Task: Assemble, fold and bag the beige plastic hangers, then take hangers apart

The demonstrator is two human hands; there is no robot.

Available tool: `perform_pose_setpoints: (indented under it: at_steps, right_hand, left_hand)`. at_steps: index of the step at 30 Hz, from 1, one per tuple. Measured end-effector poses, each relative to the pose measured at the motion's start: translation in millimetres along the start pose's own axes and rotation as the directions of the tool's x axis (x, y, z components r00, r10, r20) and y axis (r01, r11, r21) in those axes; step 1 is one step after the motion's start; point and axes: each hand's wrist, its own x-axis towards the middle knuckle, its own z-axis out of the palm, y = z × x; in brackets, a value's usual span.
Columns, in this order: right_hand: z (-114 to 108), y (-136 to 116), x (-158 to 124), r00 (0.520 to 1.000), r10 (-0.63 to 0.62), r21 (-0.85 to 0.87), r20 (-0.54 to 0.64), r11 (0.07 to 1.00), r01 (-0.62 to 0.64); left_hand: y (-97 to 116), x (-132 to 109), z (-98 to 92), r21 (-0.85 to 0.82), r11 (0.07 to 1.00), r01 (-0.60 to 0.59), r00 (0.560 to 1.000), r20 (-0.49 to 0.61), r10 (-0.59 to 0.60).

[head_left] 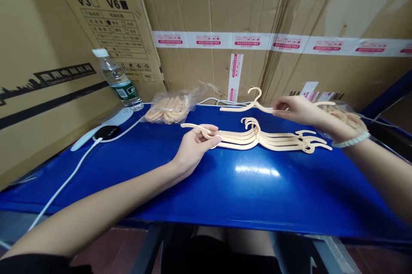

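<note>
A stack of several cream plastic hangers [273, 140] lies on the blue table [225, 188]. My left hand [195, 145] is closed round the left end of that stack. My right hand [298, 109] pinches the right arm of a single cream hanger [249, 104], held just above the table behind the stack, hook pointing up. A pale bead bracelet sits on my right wrist.
A clear bag of more hangers [169, 109] lies at the back left, another bag [344, 115] behind my right wrist. A water bottle [117, 79], a white comb-like object [103, 126] and a black puck with white cable [106, 132] sit left. Cardboard boxes [225, 16] wall the back.
</note>
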Motion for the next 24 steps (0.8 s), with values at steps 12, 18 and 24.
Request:
perform_pose_setpoints:
  at_steps: [12, 18, 24]
  right_hand:
    - [4, -17, -95, 0.968, -0.068, 0.297, -0.24, 0.944, 0.14]
    - [13, -10, -99, 0.964, -0.142, 0.314, -0.226, 0.926, 0.21]
    - [20, -8, -102, 0.95, -0.219, 0.263, -0.222, 0.925, 0.275]
  left_hand:
    - [4, 7, -1.4, -0.085, 0.996, -0.025, 0.999, 0.027, 0.027]
    - [3, 3, -0.8, -0.079, 0.996, 0.049, 0.994, 0.101, -0.041]
    - [5, -3, 2.2, -0.11, 0.983, 0.149, 0.971, 0.202, -0.125]
